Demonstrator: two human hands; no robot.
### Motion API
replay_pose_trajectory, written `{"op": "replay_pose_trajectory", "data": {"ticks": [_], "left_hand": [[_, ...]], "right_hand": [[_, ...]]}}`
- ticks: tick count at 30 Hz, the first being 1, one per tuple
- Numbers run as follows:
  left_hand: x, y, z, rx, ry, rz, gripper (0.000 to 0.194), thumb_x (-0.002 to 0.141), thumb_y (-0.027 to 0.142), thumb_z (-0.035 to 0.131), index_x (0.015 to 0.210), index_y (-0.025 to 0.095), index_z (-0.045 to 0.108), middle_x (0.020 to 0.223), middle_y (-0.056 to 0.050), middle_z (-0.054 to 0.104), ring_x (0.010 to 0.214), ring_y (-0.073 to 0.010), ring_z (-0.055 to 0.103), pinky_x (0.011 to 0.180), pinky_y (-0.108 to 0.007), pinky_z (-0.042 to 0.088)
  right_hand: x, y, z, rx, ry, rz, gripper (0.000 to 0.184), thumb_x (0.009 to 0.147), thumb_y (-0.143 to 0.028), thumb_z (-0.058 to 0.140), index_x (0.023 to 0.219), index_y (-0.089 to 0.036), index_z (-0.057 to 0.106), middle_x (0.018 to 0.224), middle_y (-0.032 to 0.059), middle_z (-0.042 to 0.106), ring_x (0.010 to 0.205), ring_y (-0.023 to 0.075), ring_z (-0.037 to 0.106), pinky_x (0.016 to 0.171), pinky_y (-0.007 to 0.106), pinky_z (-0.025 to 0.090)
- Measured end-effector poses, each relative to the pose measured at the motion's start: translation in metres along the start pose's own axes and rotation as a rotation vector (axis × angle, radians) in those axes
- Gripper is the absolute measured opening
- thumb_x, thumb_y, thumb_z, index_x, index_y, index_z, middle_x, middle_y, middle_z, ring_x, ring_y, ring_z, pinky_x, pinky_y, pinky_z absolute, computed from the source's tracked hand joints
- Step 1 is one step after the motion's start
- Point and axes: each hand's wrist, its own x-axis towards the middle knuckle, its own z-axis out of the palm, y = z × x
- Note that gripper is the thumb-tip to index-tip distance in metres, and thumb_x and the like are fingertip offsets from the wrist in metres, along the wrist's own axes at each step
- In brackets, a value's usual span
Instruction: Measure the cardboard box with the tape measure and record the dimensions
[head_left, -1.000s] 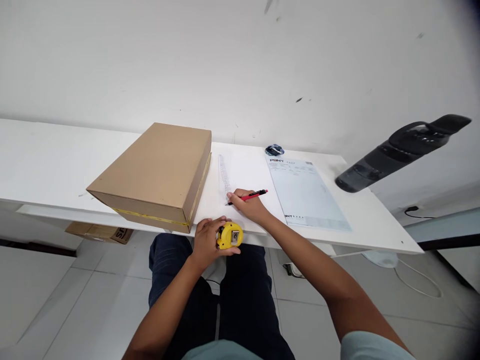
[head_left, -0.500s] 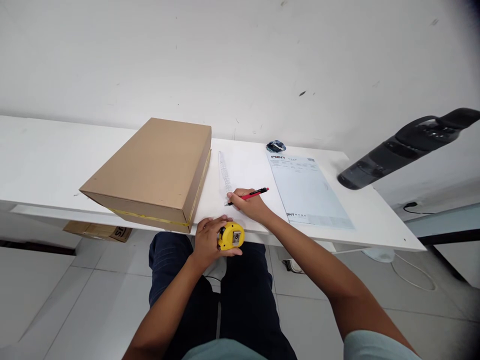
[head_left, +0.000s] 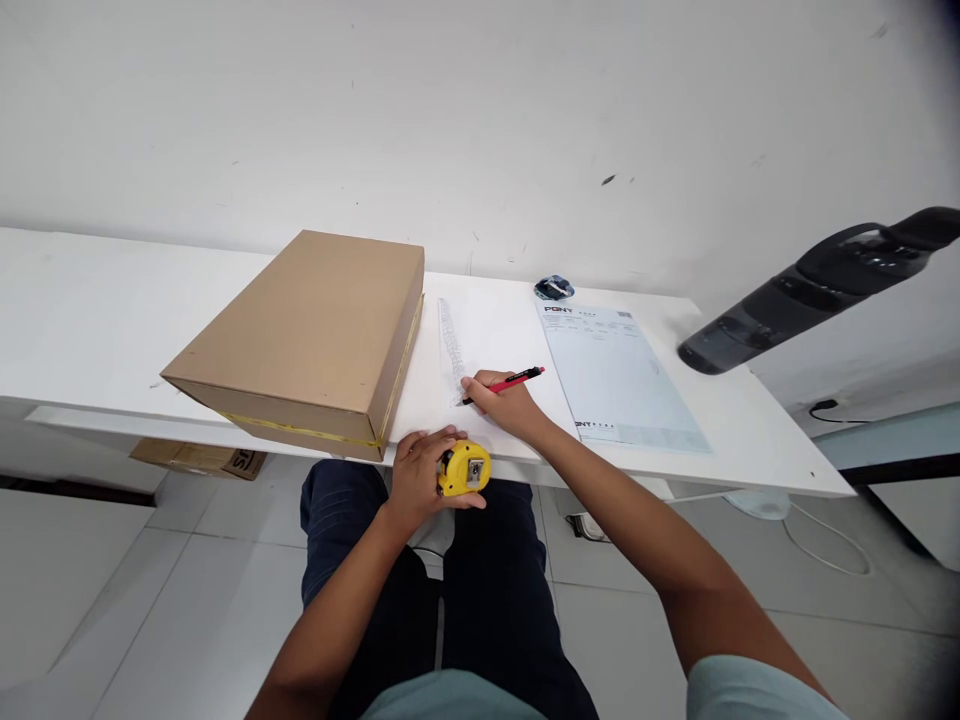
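My left hand is closed around a yellow tape measure at the table's front edge, its fingertips reaching the tabletop. In my right hand is a red and black pen, its tip down at a white sheet of paper. Dense handwriting runs along the left side of that sheet. A closed brown cardboard box sits to the left, with a yellow strip along its sides. Right of the white sheet lies a pale blue printed form marked PONY.
A dark bottle stands at the table's right end. Near the wall is a small dark blue bundle. The white table runs along the wall. Another cardboard box shows below it, and a power plug hangs at the right.
The view has shifted slightly. The pen tip has moved a little along the sheet, with my right hand. My left hand still holds the tape measure in the same place.
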Motion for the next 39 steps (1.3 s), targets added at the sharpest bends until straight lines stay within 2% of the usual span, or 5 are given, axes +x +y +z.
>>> {"op": "replay_pose_trajectory", "data": {"ticks": [5, 14, 28, 35, 39], "left_hand": [[-0.0007, 0.0002, -0.0004, 0.014, -0.049, -0.075, 0.083, 0.055, 0.080, 0.076, 0.113, 0.024, 0.060, 0.113, -0.011, 0.076, 0.108, -0.0304, 0.071, 0.099, -0.047, 0.048], [0.0041, 0.0011, -0.0025, 0.015, 0.067, 0.102, 0.091, 0.059, 0.083, 0.070, 0.123, 0.021, 0.052, 0.112, -0.012, 0.077, 0.105, -0.0285, 0.073, 0.094, -0.046, 0.050], [0.0014, 0.0001, -0.0042, 0.017, -0.060, -0.026, 0.080, 0.061, 0.076, 0.077, 0.117, 0.024, 0.054, 0.112, -0.011, 0.077, 0.109, -0.0305, 0.071, 0.099, -0.046, 0.046], [0.0032, 0.0019, -0.0057, -0.006, 0.008, 0.064, 0.085, 0.062, 0.076, 0.076, 0.124, 0.023, 0.052, 0.115, -0.012, 0.076, 0.109, -0.0289, 0.071, 0.098, -0.045, 0.046], [0.0021, 0.0017, -0.0052, 0.012, -0.054, -0.019, 0.082, 0.060, 0.077, 0.076, 0.119, 0.024, 0.055, 0.114, -0.011, 0.076, 0.111, -0.0299, 0.071, 0.100, -0.046, 0.046]], "right_hand": [[-0.0004, 0.0003, 0.0005, -0.007, 0.060, -0.007, 0.045, 0.087, -0.049, 0.056, 0.052, -0.024, 0.043, 0.051, -0.0016, 0.050, 0.058, 0.0164, 0.050, 0.062, 0.031, 0.042], [-0.0006, 0.0011, -0.0008, 0.008, 0.018, -0.003, 0.043, 0.087, -0.045, 0.056, 0.051, -0.023, 0.045, 0.052, -0.0022, 0.049, 0.057, 0.0156, 0.049, 0.061, 0.032, 0.040], [0.0002, 0.0034, 0.0000, 0.005, 0.064, -0.011, 0.045, 0.085, -0.051, 0.057, 0.051, -0.024, 0.044, 0.051, -0.0020, 0.049, 0.056, 0.0158, 0.048, 0.059, 0.031, 0.041], [-0.0002, 0.0050, -0.0004, 0.010, 0.075, -0.015, 0.041, 0.085, -0.045, 0.056, 0.052, -0.023, 0.046, 0.052, -0.0023, 0.048, 0.056, 0.0154, 0.046, 0.060, 0.031, 0.041], [-0.0007, 0.0066, -0.0005, 0.006, 0.092, -0.017, 0.041, 0.085, -0.045, 0.056, 0.052, -0.023, 0.045, 0.053, -0.0017, 0.049, 0.059, 0.0160, 0.047, 0.060, 0.031, 0.040]]}}
